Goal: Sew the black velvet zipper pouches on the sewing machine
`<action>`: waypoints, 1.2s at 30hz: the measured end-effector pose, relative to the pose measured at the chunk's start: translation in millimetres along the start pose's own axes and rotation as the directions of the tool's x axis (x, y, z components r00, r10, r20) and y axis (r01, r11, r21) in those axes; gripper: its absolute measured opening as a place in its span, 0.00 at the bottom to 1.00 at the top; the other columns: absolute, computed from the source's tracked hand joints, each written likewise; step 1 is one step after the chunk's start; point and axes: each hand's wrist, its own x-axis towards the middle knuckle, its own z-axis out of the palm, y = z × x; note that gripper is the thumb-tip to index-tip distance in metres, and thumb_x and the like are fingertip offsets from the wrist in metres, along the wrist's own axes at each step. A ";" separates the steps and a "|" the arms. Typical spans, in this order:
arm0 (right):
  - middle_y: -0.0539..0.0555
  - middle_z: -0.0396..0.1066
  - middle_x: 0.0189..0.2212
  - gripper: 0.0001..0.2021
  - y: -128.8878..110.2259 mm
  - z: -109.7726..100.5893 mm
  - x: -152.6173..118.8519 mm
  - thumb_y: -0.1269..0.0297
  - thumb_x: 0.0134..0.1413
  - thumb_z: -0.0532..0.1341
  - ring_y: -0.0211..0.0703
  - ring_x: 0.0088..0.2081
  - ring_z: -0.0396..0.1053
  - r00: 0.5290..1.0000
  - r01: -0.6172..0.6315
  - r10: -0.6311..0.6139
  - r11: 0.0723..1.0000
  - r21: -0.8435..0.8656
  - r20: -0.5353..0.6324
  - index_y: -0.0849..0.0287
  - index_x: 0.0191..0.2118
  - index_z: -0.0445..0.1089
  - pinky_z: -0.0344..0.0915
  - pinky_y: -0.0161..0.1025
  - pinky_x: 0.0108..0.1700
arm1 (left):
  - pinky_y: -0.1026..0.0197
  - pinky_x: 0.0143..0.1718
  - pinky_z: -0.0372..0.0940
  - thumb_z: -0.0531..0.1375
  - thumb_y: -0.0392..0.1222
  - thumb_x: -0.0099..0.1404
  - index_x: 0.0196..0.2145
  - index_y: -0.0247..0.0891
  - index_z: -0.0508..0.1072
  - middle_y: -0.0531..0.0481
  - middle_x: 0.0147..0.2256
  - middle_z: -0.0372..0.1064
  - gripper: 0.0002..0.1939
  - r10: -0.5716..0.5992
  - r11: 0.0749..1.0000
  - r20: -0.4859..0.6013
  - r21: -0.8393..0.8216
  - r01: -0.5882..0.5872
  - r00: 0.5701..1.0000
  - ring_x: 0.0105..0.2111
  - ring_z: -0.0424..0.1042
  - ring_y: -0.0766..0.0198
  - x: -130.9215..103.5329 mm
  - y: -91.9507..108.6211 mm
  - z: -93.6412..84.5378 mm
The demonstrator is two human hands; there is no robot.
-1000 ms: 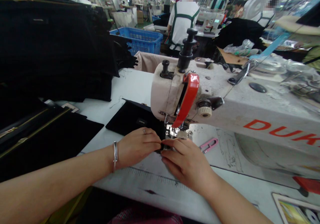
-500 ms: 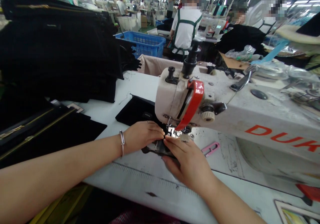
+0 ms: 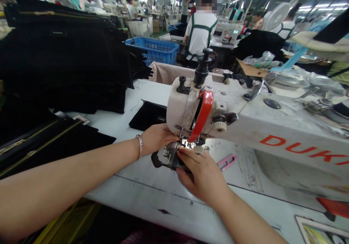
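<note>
A black fabric piece (image 3: 148, 116) with a small label lies on the white sewing table, running behind the head of the sewing machine (image 3: 181, 104). My left hand (image 3: 156, 139), with a metal bangle at the wrist, is closed on the near edge of this fabric, left of the presser foot (image 3: 184, 143). Some of its fingers are hidden behind the machine head. Flat beside the presser foot, my right hand (image 3: 201, 171) has its fingers stretched forward and its thumb apart. Under its fingertips, any cloth is too hidden to make out. Pink thread snips (image 3: 227, 162) lie right of this hand.
Stacked black fabric pieces (image 3: 62, 66) rise at the left, with zippered black pieces (image 3: 54, 138) in front. Behind the machine are a cloth-lined bin (image 3: 163, 73), a blue basket (image 3: 160, 49) and a person in a white shirt (image 3: 200, 33). A ruler scale (image 3: 152, 189) marks the table front.
My left hand has slid slightly away from me, partly behind the machine head, and the fabric has shifted back with it. The right hand stays by the presser foot. The view has shifted slightly.
</note>
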 end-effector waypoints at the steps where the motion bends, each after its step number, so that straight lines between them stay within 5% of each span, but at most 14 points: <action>1: 0.60 0.69 0.56 0.20 0.1 -0.4 0.3 0.65 0.61 0.60 0.57 0.55 0.65 1.000 0.000 0.000 1.000 0.000 0.005 0.64 0.57 0.68 0.65 0.57 0.56 | 0.59 0.49 0.69 0.57 0.40 0.71 0.41 0.43 0.79 0.50 0.46 0.76 0.10 0.013 1.000 -0.016 -0.015 -0.013 1.000 0.47 0.74 0.60 -0.4 -0.5 -0.1; 9: 0.61 0.69 0.55 0.19 0.4 -1.9 1.0 0.65 0.61 0.59 0.57 0.55 0.65 1.000 -0.004 0.004 1.000 0.011 0.011 0.63 0.56 0.68 0.65 0.56 0.56 | 0.54 0.58 0.63 0.54 0.27 0.67 0.51 0.43 0.75 0.50 0.54 0.71 0.20 0.118 0.993 0.104 0.003 -0.119 0.988 0.55 0.69 0.59 -1.7 -7.6 -8.3; 19: 0.61 0.72 0.52 0.17 0.1 -2.0 1.3 0.67 0.60 0.60 0.56 0.53 0.67 0.999 0.030 -0.029 0.999 0.030 -0.028 0.62 0.54 0.69 0.67 0.56 0.54 | 0.56 0.53 0.67 0.56 0.25 0.63 0.44 0.38 0.76 0.48 0.45 0.75 0.16 0.010 0.999 0.119 0.029 -0.014 0.993 0.46 0.74 0.59 -8.2 29.8 -25.8; 25: 0.61 0.72 0.52 0.15 -1.4 -2.1 1.7 0.67 0.61 0.60 0.55 0.53 0.66 0.998 0.043 -0.042 0.999 0.012 -0.039 0.62 0.53 0.70 0.68 0.55 0.53 | 0.53 0.56 0.65 0.54 0.24 0.63 0.50 0.38 0.73 0.45 0.50 0.73 0.20 -0.015 1.000 0.148 0.004 0.015 0.989 0.52 0.71 0.56 -6.5 34.8 -33.1; 31: 0.58 0.64 0.61 0.26 -3.5 -2.0 1.5 0.72 0.58 0.56 0.53 0.55 0.63 0.992 0.126 -0.126 0.992 0.011 0.029 0.61 0.62 0.62 0.64 0.53 0.56 | 0.58 0.49 0.69 0.53 0.28 0.59 0.49 0.40 0.76 0.50 0.46 0.77 0.22 -0.089 0.984 0.406 -0.103 0.143 0.909 0.46 0.76 0.57 5.5 31.1 -53.4; 36: 0.55 0.66 0.60 0.26 -6.8 -2.8 0.6 0.72 0.55 0.58 0.55 0.54 0.63 0.996 0.067 -0.064 0.997 -0.040 0.069 0.57 0.60 0.65 0.63 0.56 0.54 | 0.59 0.45 0.69 0.52 0.30 0.61 0.41 0.40 0.79 0.50 0.38 0.79 0.18 -0.175 0.970 0.420 -0.080 0.228 0.890 0.39 0.77 0.58 13.9 43.1 -56.2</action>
